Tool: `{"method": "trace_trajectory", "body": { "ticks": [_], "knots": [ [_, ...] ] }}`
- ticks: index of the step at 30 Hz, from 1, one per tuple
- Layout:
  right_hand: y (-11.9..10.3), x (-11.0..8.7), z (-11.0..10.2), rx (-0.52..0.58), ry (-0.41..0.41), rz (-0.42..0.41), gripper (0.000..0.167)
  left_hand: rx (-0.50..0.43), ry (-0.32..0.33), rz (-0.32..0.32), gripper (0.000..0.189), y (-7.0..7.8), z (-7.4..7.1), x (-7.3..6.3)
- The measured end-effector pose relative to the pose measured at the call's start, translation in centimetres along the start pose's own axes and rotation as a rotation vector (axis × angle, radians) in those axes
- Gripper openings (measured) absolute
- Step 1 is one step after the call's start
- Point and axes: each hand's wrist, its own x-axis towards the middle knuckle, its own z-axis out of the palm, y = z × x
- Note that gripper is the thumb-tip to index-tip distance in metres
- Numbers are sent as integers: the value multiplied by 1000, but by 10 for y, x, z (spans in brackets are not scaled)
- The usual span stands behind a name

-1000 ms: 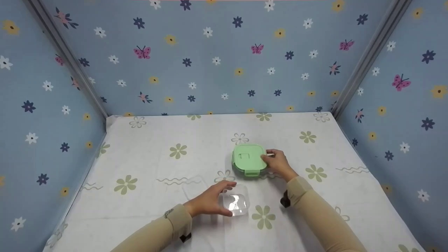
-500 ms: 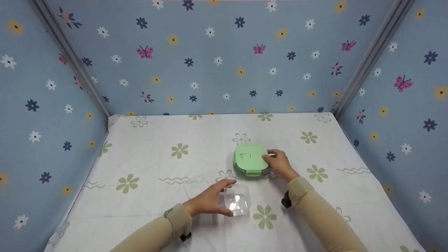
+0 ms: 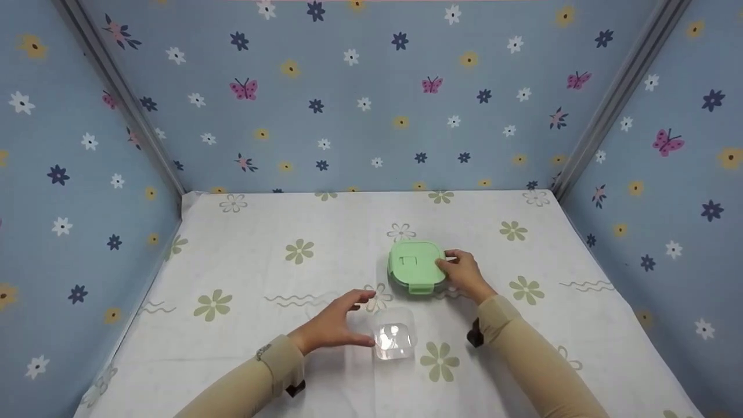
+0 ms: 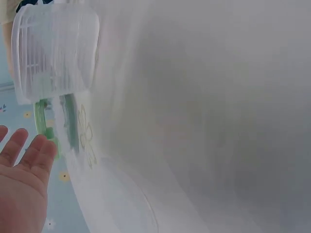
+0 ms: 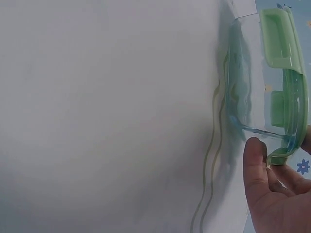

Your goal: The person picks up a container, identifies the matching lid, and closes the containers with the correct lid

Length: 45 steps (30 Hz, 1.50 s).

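Note:
A glass food container [image 5: 248, 82] with a green clip-on lid [image 3: 415, 262] stands upright on the cloth. My right hand [image 3: 463, 275] holds its right side, thumb by the lid's edge and fingers along the side. Nearer to me is a small clear plastic container [image 3: 395, 339]. Just left of it my left hand [image 3: 331, 326] has thumb and fingers spread apart, with nothing gripped. In the left wrist view a gap shows between the left fingers [image 4: 36, 155] and the plastic container [image 4: 58, 51]. A clear, thin sheet-like piece with a rounded edge [image 4: 129, 204] lies flat beyond the left hand.
A white cloth with green flowers [image 3: 244, 342] covers the table. Blue flowered panels [image 3: 348, 116] rise at the back and both sides, joined by grey corner posts [image 3: 615, 98].
My left hand has drawn back leftward, away from the clear plastic container, which stays put. My right hand keeps its hold on the green-lidded container. The head view has shifted slightly.

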Motion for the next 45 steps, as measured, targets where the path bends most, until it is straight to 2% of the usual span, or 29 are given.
{"method": "trace_trajectory", "body": {
  "ticks": [7,14,23,34,38,45],
  "knots": [
    [-1,-2,-1,-13,0,-3,55,22,38,-5,93,-1,-12,-5],
    [-3,-5,-3,-57,21,-27,56,32,69,-45,92,-4,-20,-9],
    [-2,-12,-3,-151,53,-113,62,63,127,-88,91,-12,-26,-15],
    [-16,-28,-6,-164,110,-241,57,79,209,-169,93,-17,-32,-19],
    [-20,-35,-5,-145,117,-273,54,72,240,-180,92,-20,-34,-20],
    [-25,-46,0,-133,123,-341,46,73,243,-190,94,-25,-43,-22]
  ]
}}
